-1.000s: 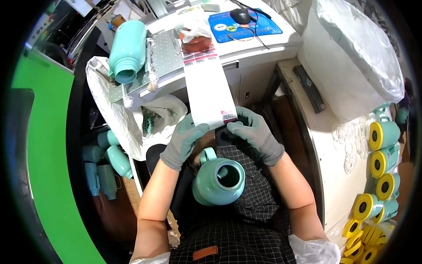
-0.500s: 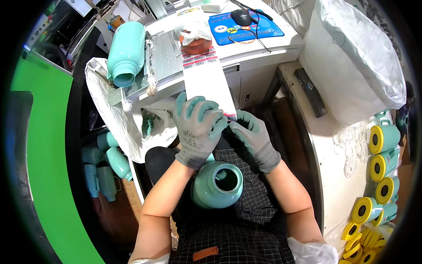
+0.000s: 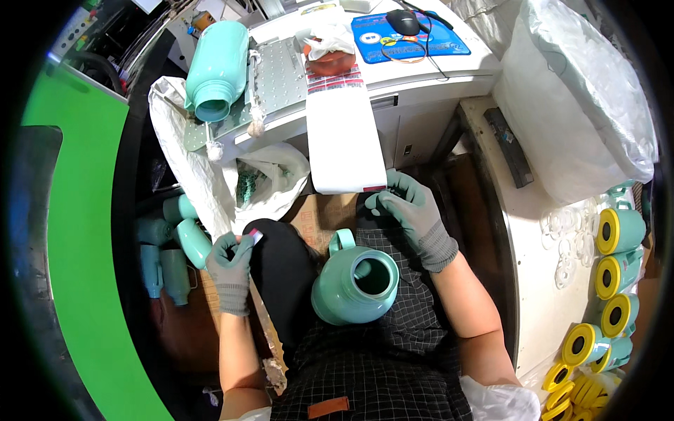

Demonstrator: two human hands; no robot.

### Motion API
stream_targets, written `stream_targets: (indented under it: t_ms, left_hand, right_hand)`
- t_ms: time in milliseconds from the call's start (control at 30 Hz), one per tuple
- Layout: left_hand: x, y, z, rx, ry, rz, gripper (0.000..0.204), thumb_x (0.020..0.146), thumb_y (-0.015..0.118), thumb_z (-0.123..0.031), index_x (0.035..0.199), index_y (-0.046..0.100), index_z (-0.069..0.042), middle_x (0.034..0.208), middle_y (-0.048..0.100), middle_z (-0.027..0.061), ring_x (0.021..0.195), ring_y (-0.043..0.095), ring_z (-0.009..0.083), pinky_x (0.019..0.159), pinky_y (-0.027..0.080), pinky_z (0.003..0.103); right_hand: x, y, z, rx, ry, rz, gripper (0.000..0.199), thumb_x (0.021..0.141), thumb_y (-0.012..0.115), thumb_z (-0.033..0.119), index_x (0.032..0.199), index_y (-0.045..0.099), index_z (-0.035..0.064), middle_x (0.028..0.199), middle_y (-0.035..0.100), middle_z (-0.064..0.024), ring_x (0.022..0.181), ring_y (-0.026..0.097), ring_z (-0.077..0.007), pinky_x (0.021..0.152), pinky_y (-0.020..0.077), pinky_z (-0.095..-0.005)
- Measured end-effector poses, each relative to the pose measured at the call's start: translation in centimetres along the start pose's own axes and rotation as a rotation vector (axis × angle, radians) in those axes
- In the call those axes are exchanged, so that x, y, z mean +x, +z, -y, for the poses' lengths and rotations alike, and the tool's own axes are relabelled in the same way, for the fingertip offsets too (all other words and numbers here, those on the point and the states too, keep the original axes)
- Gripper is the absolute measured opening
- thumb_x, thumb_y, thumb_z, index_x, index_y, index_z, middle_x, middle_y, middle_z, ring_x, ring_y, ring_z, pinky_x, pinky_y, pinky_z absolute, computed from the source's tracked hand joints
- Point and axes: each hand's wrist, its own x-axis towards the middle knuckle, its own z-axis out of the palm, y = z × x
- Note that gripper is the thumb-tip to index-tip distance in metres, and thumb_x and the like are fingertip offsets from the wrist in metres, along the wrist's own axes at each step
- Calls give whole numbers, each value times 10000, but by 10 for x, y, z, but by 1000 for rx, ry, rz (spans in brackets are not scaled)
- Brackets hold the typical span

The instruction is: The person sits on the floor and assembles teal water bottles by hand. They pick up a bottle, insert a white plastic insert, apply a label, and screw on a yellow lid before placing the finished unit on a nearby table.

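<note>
My left hand (image 3: 229,266), in a grey-green coated glove, is out to the left beside my knee. Its fingers pinch a small red-and-white sticker (image 3: 256,236). My right hand (image 3: 414,210), gloved alike, is closed at the lower right corner of a long white label sheet (image 3: 345,147). That sheet hangs over the desk's front edge, with a red label at its low corner. Upright in my lap, between the hands, rests a teal jug (image 3: 351,295) with its mouth uncovered and its handle pointing away from me.
A second teal jug (image 3: 217,70) lies on a perforated metal plate (image 3: 279,74). An orange-brown object (image 3: 330,63) sits on the sheet's far end. White bags (image 3: 569,98) flank the desk. Yellow-rimmed teal containers (image 3: 618,274) and clear rings (image 3: 562,245) are at right; more jugs (image 3: 191,242) lie low left.
My left hand has pulled away from the sheet, down and to the left, carrying the small sticker. My right hand remains by the sheet's corner. The view has shifted slightly.
</note>
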Motion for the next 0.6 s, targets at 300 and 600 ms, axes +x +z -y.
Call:
stream_targets:
  t_ms: [300, 600]
  left_hand:
    - [-2, 33, -50, 392, 669, -126, 406, 792, 847, -179, 1139, 664, -74, 1139, 628, 137, 1058, 587, 354, 940, 480, 451]
    - [6, 139, -114, 298, 1079, 84, 246, 740, 823, -223, 949, 723, -137, 983, 652, 36, 1003, 603, 311, 934, 452, 478]
  right_hand:
    - [-4, 4, 1, 112, -16, -5, 433, 983, 540, 33, 1396, 513, -95, 1070, 714, -142, 964, 676, -149, 883, 543, -294]
    - [-13, 7, 8, 64, -131, -18, 517, 950, 543, -1, 1451, 458, -93, 1308, 646, -165, 1165, 636, -152, 1001, 511, -297]
